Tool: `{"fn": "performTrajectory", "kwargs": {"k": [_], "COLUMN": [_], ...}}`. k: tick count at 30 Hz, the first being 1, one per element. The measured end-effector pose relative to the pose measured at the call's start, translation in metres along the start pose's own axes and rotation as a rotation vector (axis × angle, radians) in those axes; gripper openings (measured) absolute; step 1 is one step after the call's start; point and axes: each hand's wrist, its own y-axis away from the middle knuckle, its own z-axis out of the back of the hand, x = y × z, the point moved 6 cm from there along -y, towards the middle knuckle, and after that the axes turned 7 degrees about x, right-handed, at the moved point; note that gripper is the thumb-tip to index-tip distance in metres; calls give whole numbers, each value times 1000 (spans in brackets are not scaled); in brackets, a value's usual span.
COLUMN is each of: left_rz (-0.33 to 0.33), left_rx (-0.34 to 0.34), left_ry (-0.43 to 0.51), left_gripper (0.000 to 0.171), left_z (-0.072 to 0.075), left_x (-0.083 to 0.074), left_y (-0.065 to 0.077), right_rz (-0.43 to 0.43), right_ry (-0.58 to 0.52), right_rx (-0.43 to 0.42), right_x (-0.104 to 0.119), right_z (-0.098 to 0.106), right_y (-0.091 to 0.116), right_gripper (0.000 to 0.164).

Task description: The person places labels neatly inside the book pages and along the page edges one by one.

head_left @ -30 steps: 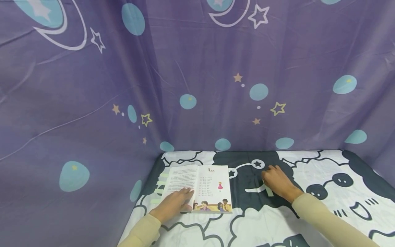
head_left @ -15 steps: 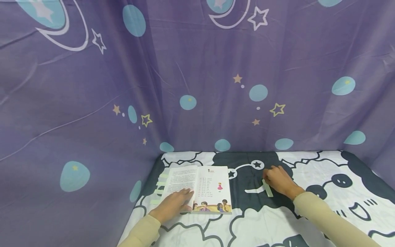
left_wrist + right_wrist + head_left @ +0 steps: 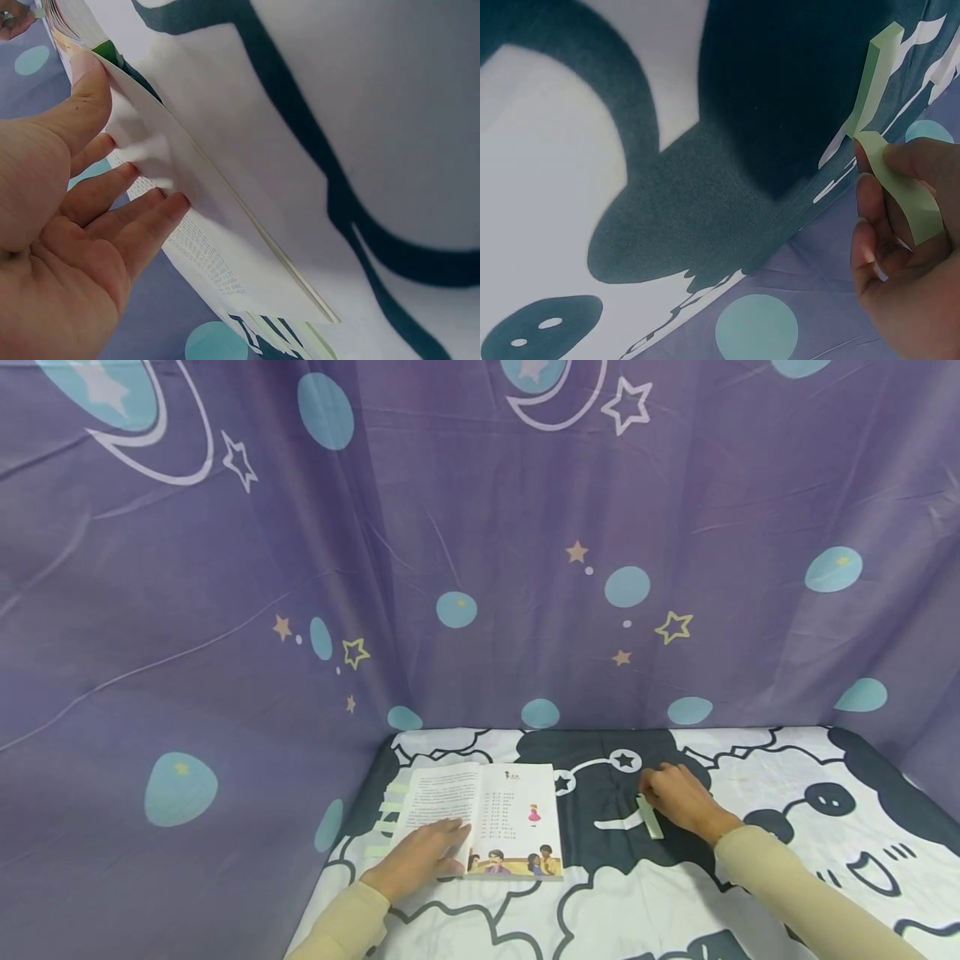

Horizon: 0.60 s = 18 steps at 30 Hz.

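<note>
An open book [image 3: 516, 814] lies on the cloth, with text on its left page and a list and cartoon figures on its right page. My left hand [image 3: 426, 853] rests on the lower left page, fingers extended; the left wrist view has its thumb [image 3: 91, 94] at the page edge. To the right, my right hand [image 3: 684, 800] pinches a pale green sticky note strip [image 3: 909, 196] between thumb and fingers. One end of that strip meets a pad of matching sticky notes [image 3: 877, 71], which lies on the dark patch of cloth. Whether they are still joined I cannot tell.
Several pale green sticky tabs [image 3: 390, 818] stick out from the book's left edge. A black-and-white cartoon cloth [image 3: 637, 910] covers the surface, and a purple curtain [image 3: 495, 527] with stars and moons hangs behind and at the left.
My right hand has shifted slightly right, and more of the sticky note pad shows below it. The left hand and the book stay in place.
</note>
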Motion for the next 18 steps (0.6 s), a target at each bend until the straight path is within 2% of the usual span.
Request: {"fn": "performTrajectory", "kwargs": {"k": [7,12,18], "left_rz": [2,25,24], "left_rx": [3,18,19], "left_ry": [12,28,29], "left_gripper": [68,68,68], "left_z": [-1,-2,-2], "left_x": [1,3,3], "left_y": [0,1,0], "right_rz": [-40,-54,8], "right_ry": [-27,4,50], "right_rx": [-2,13,-80], "right_x": [-2,-2,2], "right_z": [-1,-3,2], "right_y": [1,0,-3], "right_gripper": [17,17,20]}}
